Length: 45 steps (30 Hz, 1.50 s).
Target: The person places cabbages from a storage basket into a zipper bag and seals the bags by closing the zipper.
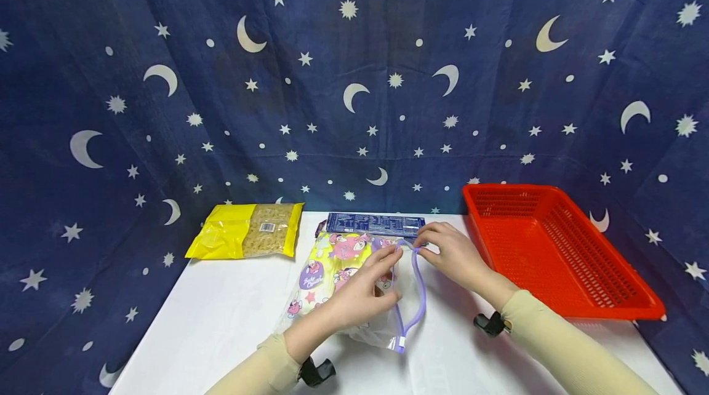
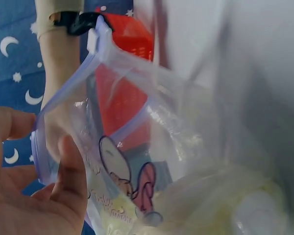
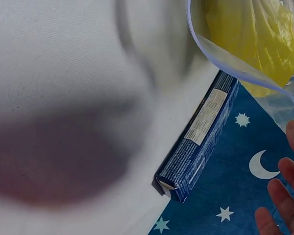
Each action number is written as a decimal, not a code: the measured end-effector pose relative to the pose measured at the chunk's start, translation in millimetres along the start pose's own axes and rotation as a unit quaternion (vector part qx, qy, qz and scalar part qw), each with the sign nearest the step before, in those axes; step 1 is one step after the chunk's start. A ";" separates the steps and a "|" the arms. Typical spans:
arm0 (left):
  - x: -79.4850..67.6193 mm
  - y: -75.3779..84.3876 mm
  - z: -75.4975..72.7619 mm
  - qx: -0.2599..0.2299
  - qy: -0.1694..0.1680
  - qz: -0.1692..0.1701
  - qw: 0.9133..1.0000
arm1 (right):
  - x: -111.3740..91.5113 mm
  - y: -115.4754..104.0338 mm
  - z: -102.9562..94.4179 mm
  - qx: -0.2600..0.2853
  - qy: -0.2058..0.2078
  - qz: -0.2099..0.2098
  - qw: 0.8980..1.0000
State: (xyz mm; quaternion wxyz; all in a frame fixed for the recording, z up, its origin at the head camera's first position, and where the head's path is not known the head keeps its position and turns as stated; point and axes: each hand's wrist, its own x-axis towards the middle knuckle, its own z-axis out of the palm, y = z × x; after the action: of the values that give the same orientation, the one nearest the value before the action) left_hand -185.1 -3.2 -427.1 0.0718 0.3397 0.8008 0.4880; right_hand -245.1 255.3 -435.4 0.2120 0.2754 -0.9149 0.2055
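A clear slider zip bag (image 1: pixel 327 278) with pink cartoon prints and a purple zip rim lies at the middle of the white table. Its mouth gapes toward the right, and a yellow plastic package (image 3: pixel 255 39) is inside. My left hand (image 1: pixel 368 290) reaches over the bag and pinches its rim between thumb and fingers. At the far corner of the mouth, my right hand (image 1: pixel 451 253) pinches the purple rim with thumb and forefinger. The white slider (image 1: pixel 401 341) sits at the near end of the zip.
A blue printed box (image 1: pixel 376 224) lies behind the bag. To the left is a yellow pasta pack (image 1: pixel 244 232) with a clear window. A red plastic basket (image 1: pixel 559 259) stands on the right, beside my right forearm. A starry blue curtain (image 1: pixel 354 124) hangs behind the table.
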 end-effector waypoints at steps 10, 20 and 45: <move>-36.9 -9.3 18.1 0.186 0.050 0.096 0.977 | 2.7 -6.2 -2.4 0.031 0.001 0.027 0.999; -56.0 -23.1 37.0 0.381 0.119 0.267 0.877 | 3.9 -7.8 -3.6 0.064 -0.006 0.071 0.995; -93.1 -4.6 -32.2 0.143 0.309 0.314 0.887 | 20.1 -17.3 -34.8 0.137 0.036 0.107 0.984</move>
State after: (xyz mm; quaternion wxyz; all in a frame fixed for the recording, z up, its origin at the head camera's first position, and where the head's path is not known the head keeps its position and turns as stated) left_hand -131.1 -85.3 -434.6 -0.3850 0.4121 0.6952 0.4457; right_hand -240.5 250.9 -392.1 0.1818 0.1951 -0.8940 0.3602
